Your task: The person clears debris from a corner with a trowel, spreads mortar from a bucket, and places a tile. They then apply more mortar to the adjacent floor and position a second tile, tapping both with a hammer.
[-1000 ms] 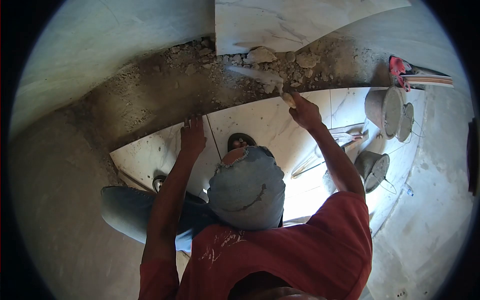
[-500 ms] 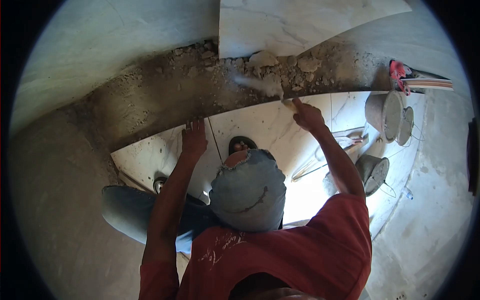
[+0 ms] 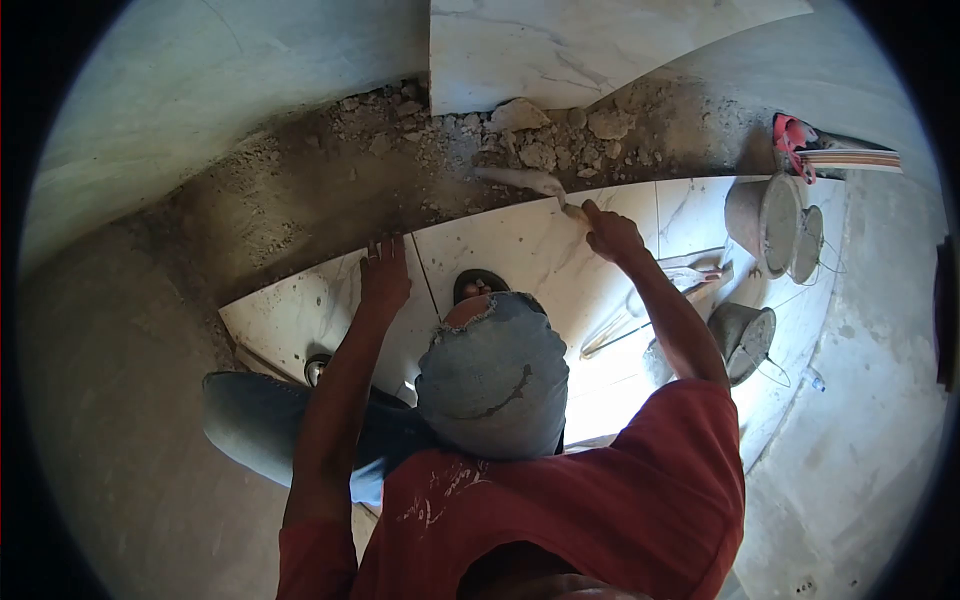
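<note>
My right hand [image 3: 612, 234] is closed round the handle of a trowel [image 3: 527, 179]. The trowel's blade points left over the strip of dirt and rubble [image 3: 385, 165], just past the edge of the laid floor tiles [image 3: 520, 235]. My left hand [image 3: 385, 278] lies on a marbled white tile with its fingers spread out toward the tile's far edge. Broken mortar lumps [image 3: 537, 155] lie beyond the trowel blade.
A large marbled tile [image 3: 560, 50] stands at the back against the wall. Mortar-crusted buckets [image 3: 780, 222] and another bucket [image 3: 742, 340] stand at the right. Long tools [image 3: 640, 330] lie on the tiles. A pink bag [image 3: 792, 140] rests by striped strips [image 3: 850, 160].
The trowel blade, blurred before, now shows clearly and sits slightly lower over the dirt strip. My left hand stays on the tile. The whole view has shifted slightly.
</note>
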`<state>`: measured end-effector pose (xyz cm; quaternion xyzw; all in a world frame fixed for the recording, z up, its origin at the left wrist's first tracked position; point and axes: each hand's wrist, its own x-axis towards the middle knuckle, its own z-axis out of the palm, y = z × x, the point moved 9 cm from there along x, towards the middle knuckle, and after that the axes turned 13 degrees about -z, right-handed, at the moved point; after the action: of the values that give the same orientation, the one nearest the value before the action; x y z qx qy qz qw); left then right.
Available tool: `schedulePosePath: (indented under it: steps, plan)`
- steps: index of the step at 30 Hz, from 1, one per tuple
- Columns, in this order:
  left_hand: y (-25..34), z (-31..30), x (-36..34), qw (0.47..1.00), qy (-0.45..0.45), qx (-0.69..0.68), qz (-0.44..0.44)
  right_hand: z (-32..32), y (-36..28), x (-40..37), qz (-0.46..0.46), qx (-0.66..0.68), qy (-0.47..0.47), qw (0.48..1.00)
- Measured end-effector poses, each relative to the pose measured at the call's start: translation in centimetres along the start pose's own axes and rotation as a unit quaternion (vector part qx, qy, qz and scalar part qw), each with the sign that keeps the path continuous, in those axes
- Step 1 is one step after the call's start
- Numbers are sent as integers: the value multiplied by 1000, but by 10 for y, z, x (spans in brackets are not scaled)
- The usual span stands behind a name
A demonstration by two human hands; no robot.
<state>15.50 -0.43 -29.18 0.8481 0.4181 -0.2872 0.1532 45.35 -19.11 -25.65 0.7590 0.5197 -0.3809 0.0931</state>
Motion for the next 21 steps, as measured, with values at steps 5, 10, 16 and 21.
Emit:
schedulePosePath:
  steps: [5,10,16,21]
  plan:
    - [-1,4,-1,1000,4,-4,14,-39,-26,-7,-49,65,156,984]
    - [0,-1,-1,1000,4,0,10,-4,3,4,-22,0,36,999]
    - [1,4,1,1000,-1,-1,6,-11,0,1,-15,33,78,996]
    - [-2,7,-6,1000,-8,8,10,-16,-11,-1,-9,25,33,999]
